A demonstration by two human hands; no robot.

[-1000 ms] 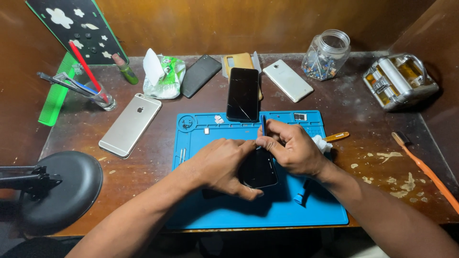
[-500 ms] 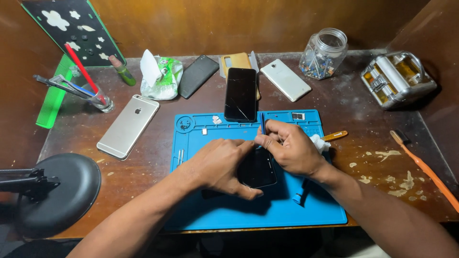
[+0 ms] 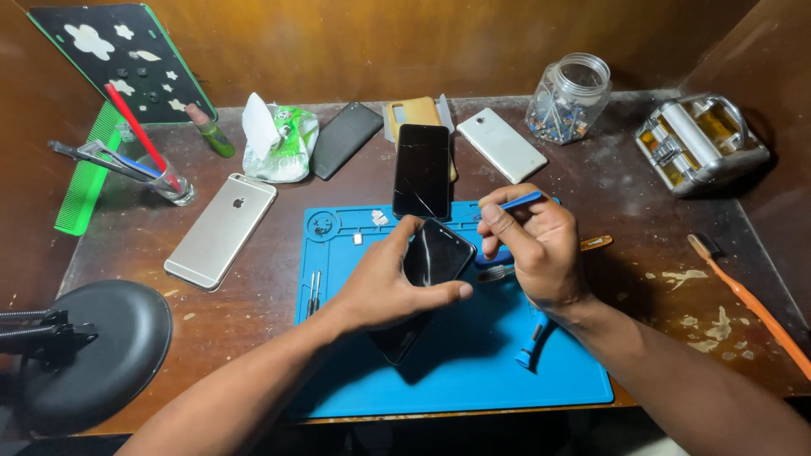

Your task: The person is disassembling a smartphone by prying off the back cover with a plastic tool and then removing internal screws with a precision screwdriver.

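Black phone (image 3: 432,257) sits tilted over the blue work mat (image 3: 473,371), its upper end raised and its lower end down near the mat. The left hand (image 3: 380,283) grips it, thumb along the lower right edge and fingers (image 3: 404,232) curled over the upper left edge, so the fingers are closed on the phone. The right hand (image 3: 536,245) is just beside the phone's upper right corner, its fingers pinched narrow around a thin blue tool (image 3: 514,203) whose tip points up and to the right, away from the phone; the tool does not touch the screen.

On the mat below the right wrist lies a blue-handled tool (image 3: 532,344), and two thin metal pins (image 3: 313,291) lie near the mat's left edge. A second dark phone with a cracked screen (image 3: 421,171) rests across the mat's top edge. On the brown surface (image 3: 253,295), a silver phone (image 3: 221,230) lies face down to the left, a white phone (image 3: 502,144) and a glass jar (image 3: 568,99) stand at the back, a metal case (image 3: 699,142) is at the right, and an orange-handled brush (image 3: 748,304) lies along the right side. A black round lamp base (image 3: 93,355) sits at the lower left.
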